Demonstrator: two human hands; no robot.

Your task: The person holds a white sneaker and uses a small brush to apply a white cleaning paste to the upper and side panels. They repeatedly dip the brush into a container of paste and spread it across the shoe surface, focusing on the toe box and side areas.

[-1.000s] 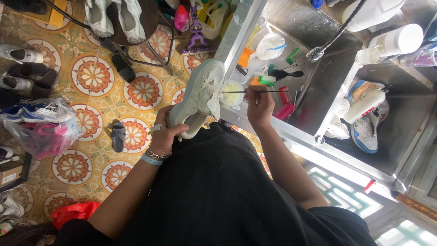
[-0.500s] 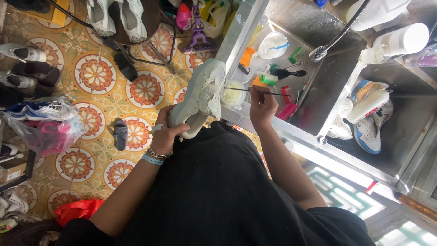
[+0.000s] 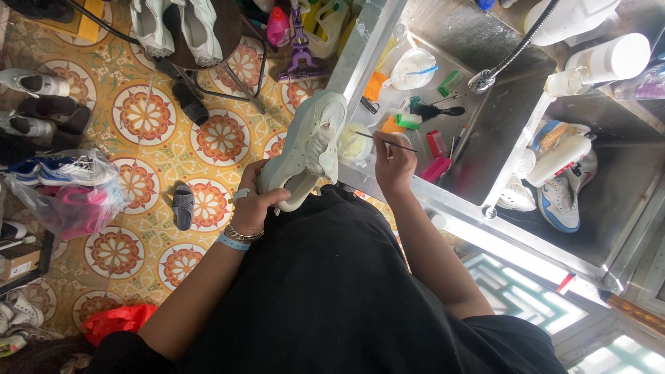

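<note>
brush [image 3: 388, 142] tilted since before, right hand [image 3: 395, 165] nearer sneaker [image 3: 308, 149].

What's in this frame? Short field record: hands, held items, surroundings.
left hand: grips pale sneaker at its heel end, toe pointing away
right hand: pinches thin brush, tip toward small cup
cup: sits beside the sneaker on the metal sink edge
sink: holds brushes, bottles, a blue-white shoe
floor: patterned tiles, scattered shoes, bagged shoes
</note>
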